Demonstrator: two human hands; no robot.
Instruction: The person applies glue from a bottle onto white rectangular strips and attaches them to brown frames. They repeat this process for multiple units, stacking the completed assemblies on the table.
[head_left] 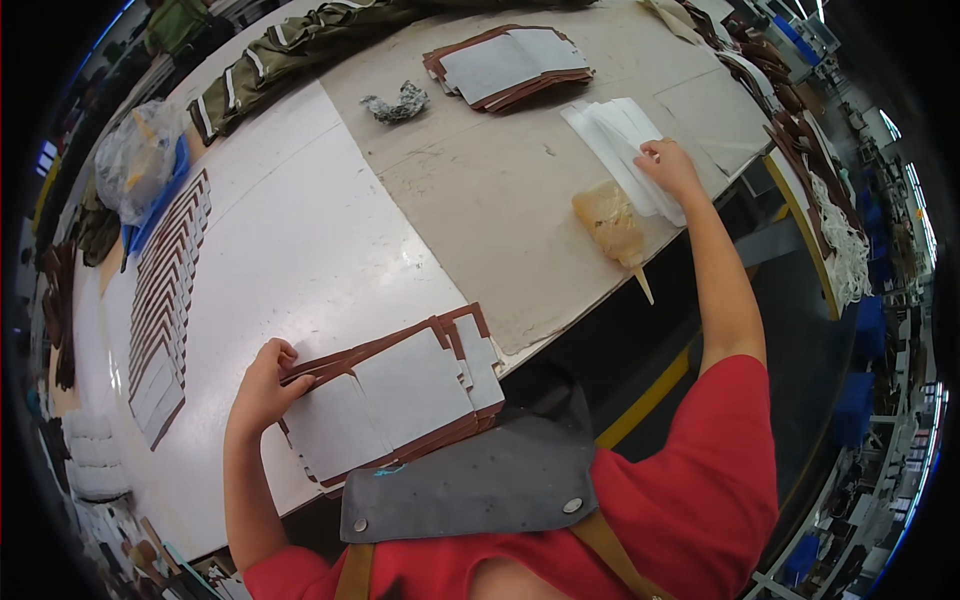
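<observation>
Item: my left hand [270,385], thumb and curled fingers grasping the left corner of a stack of brown-edged white panels [405,390], at the near table edge, directly before me. How many panels lie between thumb and fingers is hidden by the fingers themselves.

Item: my right hand [672,168], fingers bent, touching the loose white sheets [610,140] toward the far right. The fingertips are partly turned from view; whether they pinch a sheet or merely rest there, I cannot tell.

Item: amber lump [608,220], just beside those sheets, a pale stick [645,286] projecting past the table edge; container or solid, unclear.

Item: clear plastic bag [135,165], crumpled, yellowish contents blurred by the film; it covers much of a blue tray [170,190].

Item: second panel stack [515,65], far side, its lower layers largely covered.

Item: row of overlapping panels [165,315], left, each mostly concealed by its neighbour.

Item: crumpled grey wad [398,103], material indistinct.

Item: olive fabric [290,50] with pale strips, cut off above.

Item: blue bins [853,410], right rim, contents too small to make out.
</observation>
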